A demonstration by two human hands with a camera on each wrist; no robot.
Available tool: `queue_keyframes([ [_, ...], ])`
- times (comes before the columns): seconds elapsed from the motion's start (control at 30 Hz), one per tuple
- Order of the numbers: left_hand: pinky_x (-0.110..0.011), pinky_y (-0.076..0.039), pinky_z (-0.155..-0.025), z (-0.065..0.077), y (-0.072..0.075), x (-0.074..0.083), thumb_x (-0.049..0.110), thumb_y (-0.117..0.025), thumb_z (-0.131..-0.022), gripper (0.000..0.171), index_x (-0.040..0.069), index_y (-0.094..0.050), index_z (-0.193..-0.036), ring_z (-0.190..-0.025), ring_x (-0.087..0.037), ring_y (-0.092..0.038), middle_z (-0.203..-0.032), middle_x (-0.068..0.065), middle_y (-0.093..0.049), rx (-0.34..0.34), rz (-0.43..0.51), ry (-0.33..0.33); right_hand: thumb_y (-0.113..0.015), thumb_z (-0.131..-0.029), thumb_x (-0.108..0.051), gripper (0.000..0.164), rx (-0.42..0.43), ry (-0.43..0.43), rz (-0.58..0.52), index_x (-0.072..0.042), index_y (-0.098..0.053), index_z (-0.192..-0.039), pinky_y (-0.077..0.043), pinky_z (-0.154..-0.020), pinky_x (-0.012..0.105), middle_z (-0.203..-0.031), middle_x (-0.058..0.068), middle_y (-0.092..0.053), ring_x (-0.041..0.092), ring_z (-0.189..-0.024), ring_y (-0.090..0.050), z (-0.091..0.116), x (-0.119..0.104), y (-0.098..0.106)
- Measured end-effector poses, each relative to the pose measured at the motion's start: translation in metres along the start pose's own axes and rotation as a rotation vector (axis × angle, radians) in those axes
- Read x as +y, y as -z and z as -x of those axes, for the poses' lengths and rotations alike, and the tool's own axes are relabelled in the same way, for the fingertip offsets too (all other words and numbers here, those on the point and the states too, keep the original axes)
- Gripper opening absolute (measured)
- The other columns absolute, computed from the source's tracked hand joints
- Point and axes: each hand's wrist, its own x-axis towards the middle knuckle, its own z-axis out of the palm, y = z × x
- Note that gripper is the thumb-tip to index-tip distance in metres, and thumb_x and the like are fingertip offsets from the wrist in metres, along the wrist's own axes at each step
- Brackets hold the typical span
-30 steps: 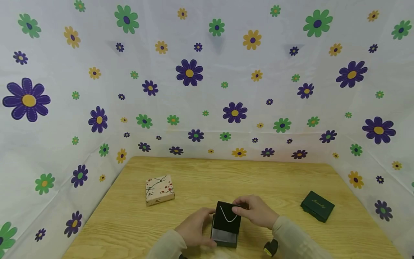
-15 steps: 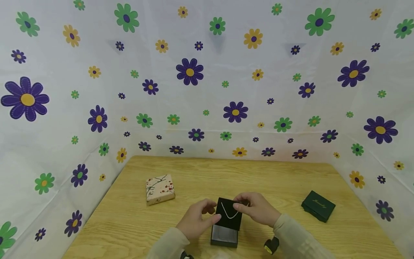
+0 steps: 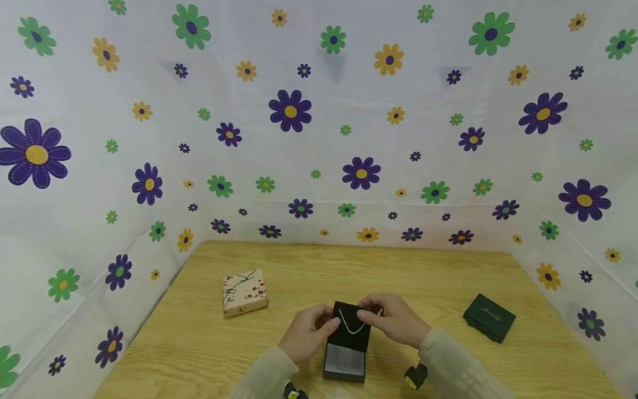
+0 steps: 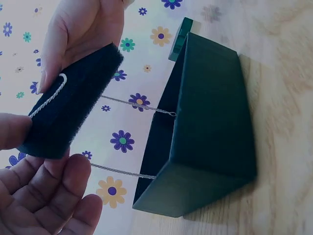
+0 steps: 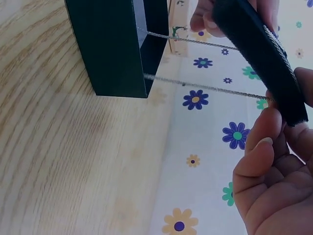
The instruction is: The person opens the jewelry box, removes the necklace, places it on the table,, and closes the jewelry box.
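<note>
A black velvet jewellery pad (image 3: 350, 341) carries a silver chain necklace (image 3: 353, 332) looped across its front. My left hand (image 3: 305, 337) pinches the pad's left edge between thumb and fingers, and my right hand (image 3: 397, 320) pinches its upper right side. Just below the raised pad, a dark green box base (image 3: 344, 378) sits on the table with its grey inside showing. From the pad, in the left wrist view, two strands of the chain (image 4: 137, 105) run down into the box (image 4: 215, 112). The strands' lower ends are hidden inside it.
At the back left of the wooden table (image 3: 319, 266) lies a cream box (image 3: 245, 295) with a branch and blossom print. A dark green lid (image 3: 489, 317) with gold lettering lies at the right. A flower-printed curtain (image 3: 329, 144) encloses the table.
My left hand has gone from the box's side up to the pad's left edge. The pad has risen away from the box, uncovering more of its inside; my right hand kept its grip.
</note>
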Motion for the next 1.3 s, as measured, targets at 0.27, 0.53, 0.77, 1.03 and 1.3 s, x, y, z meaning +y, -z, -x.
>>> queue_keyframes([
  [0.27,-0.024,-0.048,-0.066,0.003,-0.001,0.016,0.019,-0.056,-0.099,0.018,0.003,-0.064,-0.105,-0.073,-0.01,-0.056,-0.087,-0.002,-0.062,0.046,0.008,-0.009,-0.065,-0.093,-0.034,0.027,0.172,0.125,0.138,-0.017,-0.064,-0.113,-0.048,-0.071,0.028,-0.101,-0.006,-0.06,0.011,-0.09,-0.053,-0.001,-0.006,-0.006],
  [0.53,-0.024,-0.047,-0.065,0.003,-0.002,0.02,0.015,-0.057,-0.098,0.015,0.002,-0.064,-0.101,-0.071,-0.011,-0.057,-0.083,-0.002,-0.063,0.073,-0.008,0.0,-0.08,-0.08,-0.03,0.022,0.279,0.343,0.381,-0.021,-0.067,-0.095,-0.046,-0.073,0.028,-0.096,-0.009,-0.053,0.008,-0.089,-0.045,-0.002,-0.015,-0.018],
  [0.77,-0.025,-0.048,-0.066,-0.002,-0.005,0.001,0.025,-0.059,-0.097,0.02,0.007,-0.065,-0.1,-0.074,-0.011,-0.057,-0.082,0.002,-0.063,0.095,-0.026,0.001,-0.088,-0.069,-0.03,0.028,0.279,0.388,0.488,-0.021,-0.067,-0.087,-0.043,-0.069,0.024,-0.092,-0.01,-0.047,0.008,-0.084,-0.039,-0.005,-0.013,-0.024],
  [1.03,-0.025,-0.05,-0.068,-0.003,-0.005,-0.002,0.027,-0.057,-0.098,0.023,0.006,-0.065,-0.1,-0.076,-0.011,-0.059,-0.084,0.0,-0.064,0.097,-0.046,-0.015,-0.087,-0.07,-0.02,0.014,0.306,0.509,0.534,-0.018,-0.076,-0.078,-0.041,-0.064,0.019,-0.081,-0.01,-0.048,0.006,-0.077,-0.041,-0.003,-0.009,-0.026],
  [1.3,-0.025,-0.05,-0.068,-0.004,-0.006,-0.002,0.025,-0.057,-0.098,0.022,0.005,-0.066,-0.101,-0.075,-0.011,-0.059,-0.084,-0.002,-0.065,0.096,-0.037,-0.022,-0.083,-0.076,-0.015,0.011,0.239,0.505,0.554,-0.016,-0.073,-0.08,-0.044,-0.064,0.017,-0.084,-0.008,-0.051,0.006,-0.077,-0.043,-0.002,-0.009,-0.026],
])
